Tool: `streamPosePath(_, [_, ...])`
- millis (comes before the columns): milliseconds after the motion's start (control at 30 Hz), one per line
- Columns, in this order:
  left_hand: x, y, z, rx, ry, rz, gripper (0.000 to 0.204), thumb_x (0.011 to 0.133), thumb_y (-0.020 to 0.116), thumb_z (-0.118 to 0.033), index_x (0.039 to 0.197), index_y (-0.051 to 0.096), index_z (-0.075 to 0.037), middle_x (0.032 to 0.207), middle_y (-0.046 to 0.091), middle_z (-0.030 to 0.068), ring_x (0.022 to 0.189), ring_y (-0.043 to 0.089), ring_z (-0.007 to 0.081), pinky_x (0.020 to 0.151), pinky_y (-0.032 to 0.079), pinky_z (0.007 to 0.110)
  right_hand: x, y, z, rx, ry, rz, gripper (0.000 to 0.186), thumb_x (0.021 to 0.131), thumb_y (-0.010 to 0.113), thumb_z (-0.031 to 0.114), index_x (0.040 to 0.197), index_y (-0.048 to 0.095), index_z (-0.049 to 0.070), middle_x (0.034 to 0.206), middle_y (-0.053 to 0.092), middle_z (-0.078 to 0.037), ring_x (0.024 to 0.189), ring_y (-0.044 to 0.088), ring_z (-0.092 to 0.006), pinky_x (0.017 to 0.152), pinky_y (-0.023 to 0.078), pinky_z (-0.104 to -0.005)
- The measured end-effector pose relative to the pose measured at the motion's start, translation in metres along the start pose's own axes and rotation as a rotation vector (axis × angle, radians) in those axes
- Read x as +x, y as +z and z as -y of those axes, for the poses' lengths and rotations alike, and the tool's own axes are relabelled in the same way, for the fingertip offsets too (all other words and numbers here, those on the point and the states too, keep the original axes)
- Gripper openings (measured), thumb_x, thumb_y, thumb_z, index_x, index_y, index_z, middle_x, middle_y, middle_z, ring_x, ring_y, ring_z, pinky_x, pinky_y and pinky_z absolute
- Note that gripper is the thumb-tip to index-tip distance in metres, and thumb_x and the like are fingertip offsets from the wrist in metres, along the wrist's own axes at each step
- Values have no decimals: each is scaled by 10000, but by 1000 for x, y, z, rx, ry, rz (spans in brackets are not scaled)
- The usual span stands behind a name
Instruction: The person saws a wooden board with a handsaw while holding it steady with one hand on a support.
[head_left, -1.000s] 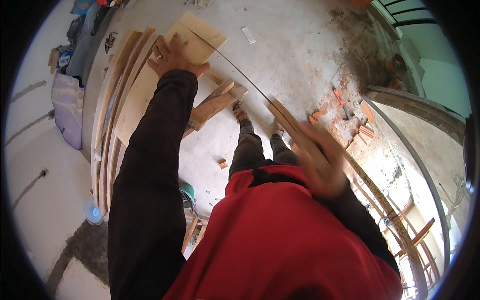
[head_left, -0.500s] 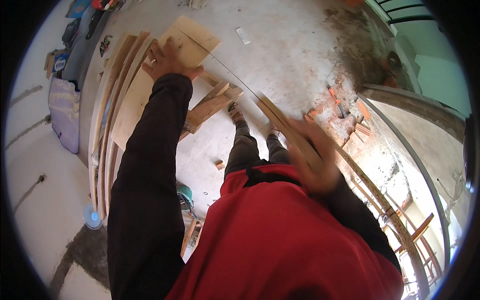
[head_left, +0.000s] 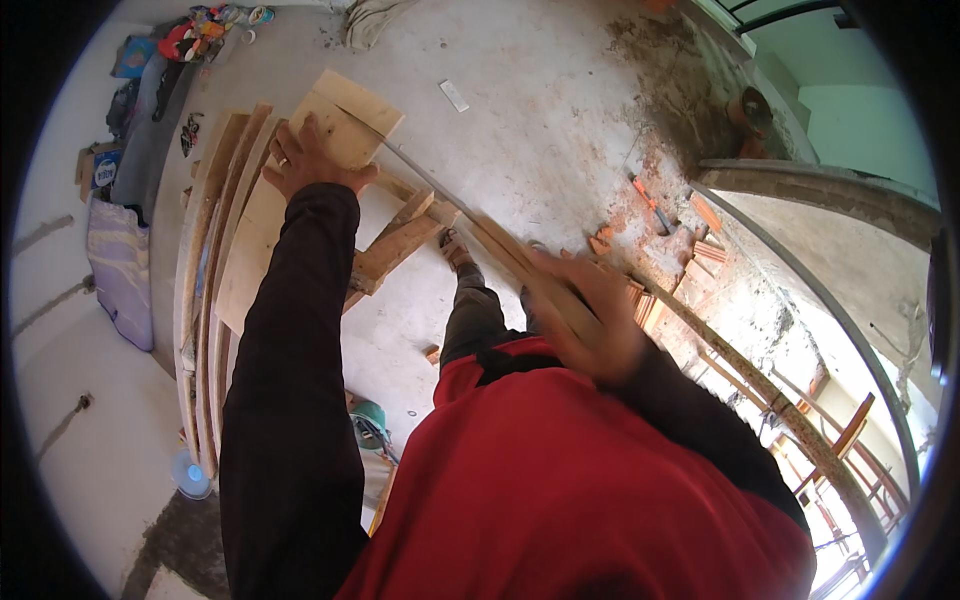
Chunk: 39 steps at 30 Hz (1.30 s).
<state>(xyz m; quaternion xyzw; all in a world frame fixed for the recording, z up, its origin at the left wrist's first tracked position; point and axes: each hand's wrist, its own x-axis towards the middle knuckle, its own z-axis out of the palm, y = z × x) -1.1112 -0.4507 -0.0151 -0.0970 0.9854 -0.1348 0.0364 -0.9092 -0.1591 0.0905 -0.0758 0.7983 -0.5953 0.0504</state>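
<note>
My left hand point(head_left: 312, 160), a ring on one finger, lies with fingers spread on a pale wooden board point(head_left: 255, 250) at the upper left. Across the board's far end runs a thin, straight cut. A narrow saw blade point(head_left: 425, 178) reaches into that cut from the right. The blade belongs to a saw with long wooden parts point(head_left: 510, 255), which my right hand point(head_left: 592, 315) grips in front of my body. Motion blurs this hand and the saw. Beneath the board stands a rough wooden support point(head_left: 395, 245).
More long planks point(head_left: 205, 250) lie along the board's left side. A long rough pole point(head_left: 740, 370) slants along the right. Orange bricks point(head_left: 708, 252) and an orange-handled tool point(head_left: 650, 203) lie on the floor. A green container point(head_left: 368, 420) sits by my left arm.
My right hand and the saw have moved up and left, toward the board. My left hand stays spread on the board. The whole view has shifted slightly.
</note>
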Motion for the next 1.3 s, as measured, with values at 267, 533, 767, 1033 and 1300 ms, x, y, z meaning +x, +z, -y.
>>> streamPosePath(267, [-2,0,4,-5,24,1,1183,603,837,-622,1559,241,-261,1617,225,149,1496,220,331,1157,225,601,26,13,-1,54,68,-12,414,888,654,68,1290,580,2,1068,702,-192,912,707,-249,803,546,-338])
streamPosePath(533, [-1,-1,3,-5,-8,35,1206,577,845,-628,1555,249,-251,1622,195,150,1507,183,335,1174,180,599,39,11,9,55,210,71,408,893,658,85,1289,585,21,930,714,-177,827,721,-259,780,551,-340])
streamPosePath(767, [-1,3,7,-66,24,10,1203,581,863,-589,1556,249,-242,1624,174,165,1511,160,344,1183,149,611,33,22,-11,41,-10,-56,450,872,640,65,1314,570,15,986,696,-204,837,707,-261,769,548,-332])
streamPosePath(1033, [1,0,0,-70,24,55,1249,548,847,-631,1563,240,-230,1632,158,182,1519,137,343,1177,130,616,27,8,-15,5,78,19,416,879,621,41,1291,584,-4,1012,684,-223,893,692,-247,769,536,-338])
streamPosePath(1300, [14,47,24,-232,10,-305,1090,435,877,-527,1383,438,-215,1410,463,121,1343,425,363,1121,318,590,65,98,-151,352,-136,91,466,886,443,-67,1333,573,-51,1331,604,-239,1295,546,-305,1137,383,-394])
